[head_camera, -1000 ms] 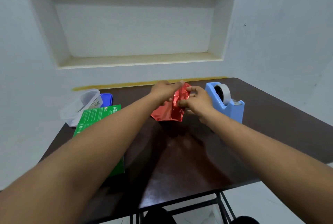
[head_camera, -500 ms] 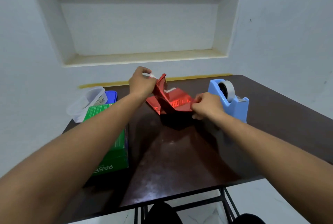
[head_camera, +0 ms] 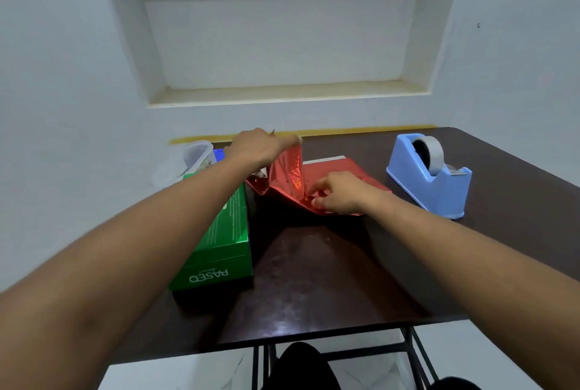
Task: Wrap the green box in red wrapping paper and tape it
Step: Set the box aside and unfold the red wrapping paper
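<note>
I have my left hand (head_camera: pixel 255 146) up at about twelve o'clock on the table (head_camera: pixel 314 280), pinching the top edge of the red wrapping paper (head_camera: pixel 290 176) and lifting one flap of it so it stands nearly upright. My right hand (head_camera: pixel 337 192) is lower, fingers curled and gripping the near folded edge of that same sheet, which lies partly flat on the table just beyond it. The green box (head_camera: pixel 219 248) sits at about nine o'clock from the paper, just beside it and partly under my left forearm, still bare, so I judge the wrapping has not begun and I am only opening out the sheet. The blue tape dispenser (head_camera: pixel 430 176) stands at about three o'clock from the paper, well apart from both hands. A clear plastic tub (head_camera: pixel 188 160) with something blue beside it sits at the far left of the table, behind the box. The worry from here is the paper itself: it looks thin and shiny, and with both hands pulling on a creased sheet it could tear along a fold or crumple instead of lying flat. My left forearm hangs right over the box, so a careless sweep could push it toward the near edge of the table. If the sheet opens skewed, the box may not be covered evenly once I set it on.
</note>
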